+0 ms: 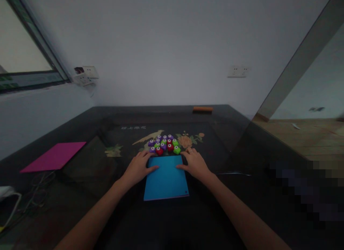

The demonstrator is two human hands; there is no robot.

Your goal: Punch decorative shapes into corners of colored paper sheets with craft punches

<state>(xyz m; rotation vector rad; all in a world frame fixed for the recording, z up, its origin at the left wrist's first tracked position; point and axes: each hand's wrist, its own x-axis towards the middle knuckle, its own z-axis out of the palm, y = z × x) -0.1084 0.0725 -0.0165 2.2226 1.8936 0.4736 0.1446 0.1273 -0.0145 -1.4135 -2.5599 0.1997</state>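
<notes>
Looking down from the head camera, I see both of my hands resting flat on the dark glossy desk [242, 142], one at each upper corner of a blue sheet stack [166, 178]. My left hand [138, 167] lies against the stack's left edge, thumb laid over the blue surface near the top left corner; its grip is released, fingers spread, grasping nothing. My right hand [195, 164] sits at the top right corner, thumb touching the blue edge, fingers stretched forward on the desk; that grip is loose as well and closes on nothing. The blue stack lies flat in front of me, square to my view, between my forearms.

Just beyond its far edge sits a tight cluster of small punch-like pieces [164, 144] in purple, green and red, each with a white dot on top; the nearest ones almost touch the stack. Well off to the left lies a magenta sheet [55, 156], flat on the desk. At the desk's far edge rests an orange bar [202, 108].
</notes>
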